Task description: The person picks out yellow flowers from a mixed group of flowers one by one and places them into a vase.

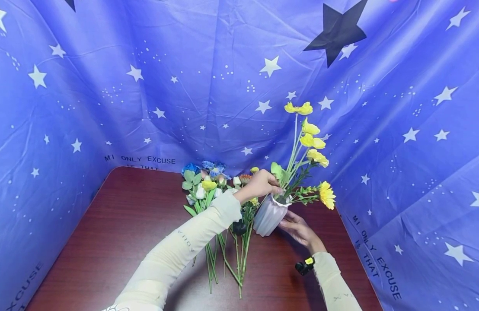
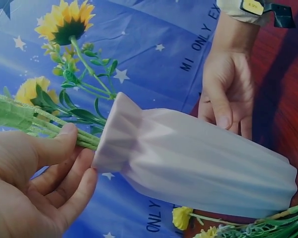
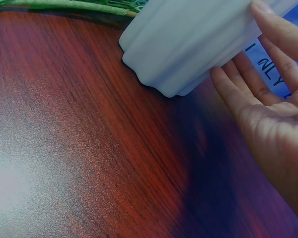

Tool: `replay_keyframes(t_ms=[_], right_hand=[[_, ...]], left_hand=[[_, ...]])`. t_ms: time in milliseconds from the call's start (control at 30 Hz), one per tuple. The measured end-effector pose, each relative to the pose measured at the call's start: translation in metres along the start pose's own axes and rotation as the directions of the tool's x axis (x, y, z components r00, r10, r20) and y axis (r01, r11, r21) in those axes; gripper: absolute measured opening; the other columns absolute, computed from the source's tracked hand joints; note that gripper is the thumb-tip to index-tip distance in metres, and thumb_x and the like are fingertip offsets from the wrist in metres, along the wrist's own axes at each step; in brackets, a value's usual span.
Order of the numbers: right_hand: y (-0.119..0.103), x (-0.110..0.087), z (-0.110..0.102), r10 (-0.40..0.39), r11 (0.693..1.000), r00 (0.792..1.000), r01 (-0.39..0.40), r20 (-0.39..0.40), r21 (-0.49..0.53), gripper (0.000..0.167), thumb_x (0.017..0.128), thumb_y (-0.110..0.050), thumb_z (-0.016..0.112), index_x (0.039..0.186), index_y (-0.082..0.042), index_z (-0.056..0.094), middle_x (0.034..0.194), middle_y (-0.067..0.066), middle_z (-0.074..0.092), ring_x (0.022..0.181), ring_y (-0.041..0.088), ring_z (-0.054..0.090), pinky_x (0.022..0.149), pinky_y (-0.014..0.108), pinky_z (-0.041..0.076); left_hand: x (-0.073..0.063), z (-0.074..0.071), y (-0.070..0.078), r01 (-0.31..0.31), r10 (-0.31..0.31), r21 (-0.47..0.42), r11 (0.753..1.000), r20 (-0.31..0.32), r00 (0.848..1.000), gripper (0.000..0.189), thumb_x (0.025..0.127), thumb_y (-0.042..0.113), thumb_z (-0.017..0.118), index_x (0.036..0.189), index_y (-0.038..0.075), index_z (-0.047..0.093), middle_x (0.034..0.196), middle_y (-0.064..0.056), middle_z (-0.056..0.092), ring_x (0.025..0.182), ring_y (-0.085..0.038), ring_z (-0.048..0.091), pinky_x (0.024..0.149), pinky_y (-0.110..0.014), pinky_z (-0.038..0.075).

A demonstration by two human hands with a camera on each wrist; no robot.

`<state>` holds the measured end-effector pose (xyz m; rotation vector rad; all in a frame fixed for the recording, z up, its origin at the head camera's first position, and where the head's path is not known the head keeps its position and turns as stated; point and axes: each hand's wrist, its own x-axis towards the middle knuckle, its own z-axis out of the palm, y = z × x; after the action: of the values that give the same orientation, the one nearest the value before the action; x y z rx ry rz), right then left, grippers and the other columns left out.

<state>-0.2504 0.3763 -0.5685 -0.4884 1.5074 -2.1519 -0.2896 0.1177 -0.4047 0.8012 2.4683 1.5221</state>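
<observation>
A pale, fluted vase [image 1: 268,216] leans on the table with its mouth toward the upper right. Yellow flowers [image 1: 310,129] on long green stems stand out of it, with a larger yellow daisy-like bloom [image 1: 327,195] at its right side. At the vase's mouth, my left hand [image 1: 260,185] pinches green stems [image 2: 92,140] between thumb and fingers, its fingertips right at the rim. Low on the vase's right side is my right hand [image 1: 299,229]; its fingertips [image 3: 219,74] and thumb touch the wall, the fingers only slightly bent.
Left of the vase, a bunch of blue, white, orange and yellow flowers [image 1: 208,185] lies on the dark red-brown table [image 1: 146,216], stems [image 1: 239,263] pointing toward me. A blue star-printed cloth [image 1: 208,86] hangs around the table's back and sides.
</observation>
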Motion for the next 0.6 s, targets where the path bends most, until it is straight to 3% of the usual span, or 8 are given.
replay_keyframes(t_ms=[333,433,533,600], right_hand=[[-0.0013,0.0000,0.0012,-0.008,1.000,1.000,0.008,0.018,0.026,0.057,0.098,0.021,0.031,0.134,-0.016,0.056,0.131,0.002,0.065,0.121,0.013,0.064,0.107,0.027,0.054],[-0.0010,-0.0001,0.0010,-0.006,1.000,1.000,0.006,0.017,0.020,0.056,0.099,0.020,0.033,0.134,-0.016,0.056,0.131,0.001,0.065,0.121,0.013,0.064,0.107,0.027,0.054],[-0.0015,-0.0002,0.0017,-0.002,1.000,1.000,0.002,0.013,0.016,0.053,0.099,0.018,0.036,0.134,-0.017,0.056,0.130,0.001,0.066,0.121,0.013,0.065,0.106,0.027,0.054],[-0.0018,-0.0001,0.0021,-0.002,1.000,1.000,0.001,0.011,0.014,0.053,0.099,0.017,0.037,0.134,-0.017,0.057,0.130,0.000,0.066,0.120,0.013,0.065,0.106,0.027,0.054]], left_hand=[[0.0019,0.0028,-0.0040,0.049,-0.052,-0.063,0.997,-0.048,0.997,0.014,0.084,0.010,0.084,0.093,0.000,0.080,0.091,-0.014,0.079,0.065,-0.007,0.064,0.058,-0.014,0.051],[0.0021,0.0034,-0.0048,0.057,-0.063,-0.089,0.994,-0.073,0.995,0.012,0.082,0.009,0.086,0.087,-0.001,0.079,0.080,-0.010,0.078,0.061,-0.005,0.059,0.055,-0.014,0.049],[0.0026,0.0039,-0.0065,0.059,-0.067,-0.109,0.992,-0.077,0.995,0.027,0.081,0.009,0.086,0.063,0.005,0.067,0.053,0.001,0.059,0.049,-0.004,0.043,0.046,-0.015,0.037],[0.0031,0.0038,-0.0079,0.060,-0.069,-0.120,0.991,-0.073,0.995,0.043,0.082,0.010,0.086,0.054,0.011,0.053,0.046,0.008,0.040,0.045,-0.004,0.033,0.043,-0.017,0.030]])
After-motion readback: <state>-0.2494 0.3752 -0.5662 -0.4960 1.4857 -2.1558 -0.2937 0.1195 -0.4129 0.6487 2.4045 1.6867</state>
